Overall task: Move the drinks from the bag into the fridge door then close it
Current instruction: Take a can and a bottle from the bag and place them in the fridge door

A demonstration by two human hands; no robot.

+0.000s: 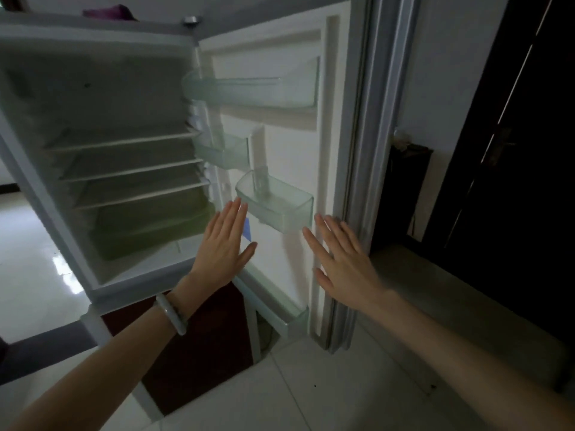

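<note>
Low stone ledge. Dark door rises behind the ledge; small dark stand at its far end; white tiled floor before it.

Your fridge door stands open to the right of the shelves, its bins stacked one above another, with both hands spread near the lower bin.

Fridge door top cut by frame edge, blue item mostly hidden behind left hand fingers, purple thing atop fridge cropped, whole view blurred.
</note>
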